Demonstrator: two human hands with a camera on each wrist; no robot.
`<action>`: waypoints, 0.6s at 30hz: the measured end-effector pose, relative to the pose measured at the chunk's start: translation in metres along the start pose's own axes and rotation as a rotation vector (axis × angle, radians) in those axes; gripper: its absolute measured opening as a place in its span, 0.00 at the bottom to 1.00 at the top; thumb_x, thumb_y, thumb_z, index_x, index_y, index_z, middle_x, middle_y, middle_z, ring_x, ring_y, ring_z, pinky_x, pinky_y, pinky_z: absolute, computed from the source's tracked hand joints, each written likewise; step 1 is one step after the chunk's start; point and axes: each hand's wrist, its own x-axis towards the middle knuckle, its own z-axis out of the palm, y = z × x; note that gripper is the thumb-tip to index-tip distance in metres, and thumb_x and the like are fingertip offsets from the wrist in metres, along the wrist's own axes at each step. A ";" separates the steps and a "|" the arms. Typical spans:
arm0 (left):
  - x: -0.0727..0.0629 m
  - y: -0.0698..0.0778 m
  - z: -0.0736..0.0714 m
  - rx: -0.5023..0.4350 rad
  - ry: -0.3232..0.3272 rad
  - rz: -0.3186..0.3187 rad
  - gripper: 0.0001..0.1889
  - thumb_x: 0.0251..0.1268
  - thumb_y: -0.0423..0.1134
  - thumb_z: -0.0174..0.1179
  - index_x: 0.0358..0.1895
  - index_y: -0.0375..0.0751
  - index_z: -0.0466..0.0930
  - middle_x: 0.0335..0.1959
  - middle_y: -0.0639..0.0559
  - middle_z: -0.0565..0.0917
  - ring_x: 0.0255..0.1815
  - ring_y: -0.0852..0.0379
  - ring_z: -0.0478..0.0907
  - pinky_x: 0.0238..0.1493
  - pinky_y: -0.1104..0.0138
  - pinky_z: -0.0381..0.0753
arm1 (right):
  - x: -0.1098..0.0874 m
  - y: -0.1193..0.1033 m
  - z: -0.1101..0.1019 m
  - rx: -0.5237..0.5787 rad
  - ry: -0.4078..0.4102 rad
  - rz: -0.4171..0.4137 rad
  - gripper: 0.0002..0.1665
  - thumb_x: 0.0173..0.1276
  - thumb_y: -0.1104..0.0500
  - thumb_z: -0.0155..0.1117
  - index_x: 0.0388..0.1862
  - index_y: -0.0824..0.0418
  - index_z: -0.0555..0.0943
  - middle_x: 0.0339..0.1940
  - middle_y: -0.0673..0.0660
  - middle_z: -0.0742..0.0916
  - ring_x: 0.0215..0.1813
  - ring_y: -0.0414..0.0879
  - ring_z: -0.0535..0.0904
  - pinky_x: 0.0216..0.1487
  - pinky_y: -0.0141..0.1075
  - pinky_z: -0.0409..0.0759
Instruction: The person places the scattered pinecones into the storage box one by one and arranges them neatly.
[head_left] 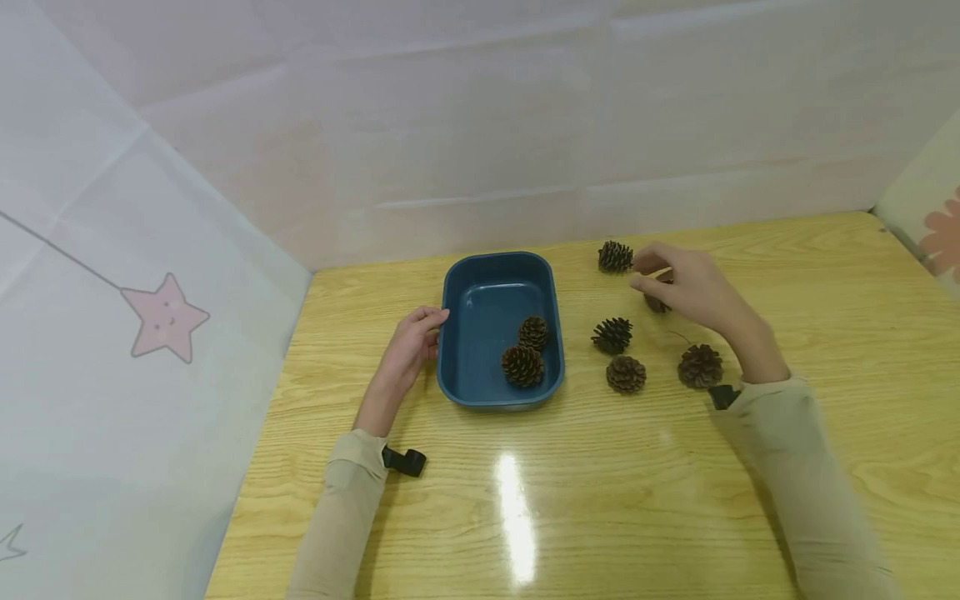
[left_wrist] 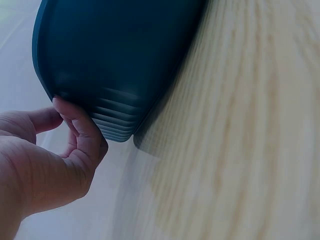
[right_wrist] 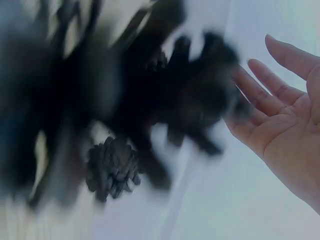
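A dark blue rectangular container [head_left: 480,400] stands on the table, with two brown pine cones [head_left: 522,367] at its lower right inside. My left hand [head_left: 411,346] grips the container's left side; in the left wrist view, finger and thumb meet at its rim [left_wrist: 36,47]. My right hand [head_left: 693,287] hovers over a pine cone [head_left: 657,302] that it partly covers. Its fingers look loosely extended in the right wrist view, holding nothing. Just left of its fingertips lies another pine cone [head_left: 615,257]. A large blurred pine cone [right_wrist: 165,95] fills much of the right wrist view.
Between the container and my right forearm lie more pine cones: a dark one [head_left: 612,336], a browner one [head_left: 626,374] and one [head_left: 701,366] close to the right wrist. The wooden table [head_left: 600,500] ends at a pale wall covering [head_left: 487,125] behind.
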 end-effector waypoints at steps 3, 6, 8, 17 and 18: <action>0.000 -0.001 -0.001 0.001 -0.001 0.002 0.07 0.80 0.40 0.59 0.41 0.41 0.74 0.35 0.53 0.76 0.28 0.59 0.76 0.29 0.71 0.74 | -0.004 0.011 -0.007 -0.002 -0.010 0.032 0.23 0.80 0.55 0.61 0.65 0.69 0.74 0.61 0.71 0.81 0.62 0.65 0.78 0.62 0.58 0.76; 0.000 0.000 -0.001 -0.001 -0.003 0.003 0.08 0.80 0.40 0.59 0.42 0.40 0.74 0.35 0.52 0.76 0.28 0.59 0.76 0.30 0.71 0.74 | -0.006 0.023 -0.011 -0.014 -0.023 0.056 0.26 0.80 0.55 0.62 0.67 0.69 0.73 0.64 0.73 0.80 0.63 0.68 0.77 0.62 0.61 0.74; 0.000 0.000 -0.001 -0.002 -0.004 0.003 0.08 0.80 0.40 0.59 0.42 0.40 0.74 0.36 0.52 0.76 0.29 0.59 0.76 0.30 0.71 0.75 | -0.007 0.029 -0.013 -0.028 -0.029 0.069 0.27 0.79 0.56 0.64 0.68 0.70 0.71 0.65 0.74 0.79 0.63 0.69 0.77 0.62 0.62 0.74; -0.003 0.001 -0.001 0.005 -0.002 0.001 0.08 0.80 0.41 0.58 0.41 0.41 0.74 0.35 0.53 0.75 0.29 0.59 0.75 0.31 0.71 0.73 | -0.005 0.047 -0.011 -0.061 -0.090 0.082 0.33 0.74 0.63 0.68 0.72 0.74 0.67 0.69 0.76 0.74 0.69 0.72 0.70 0.67 0.65 0.68; -0.003 0.001 -0.001 0.001 -0.002 0.002 0.08 0.80 0.41 0.58 0.41 0.41 0.74 0.35 0.53 0.75 0.29 0.59 0.75 0.30 0.71 0.74 | -0.005 0.048 -0.011 -0.064 -0.098 0.081 0.34 0.74 0.64 0.68 0.72 0.75 0.67 0.70 0.76 0.74 0.69 0.72 0.69 0.67 0.65 0.67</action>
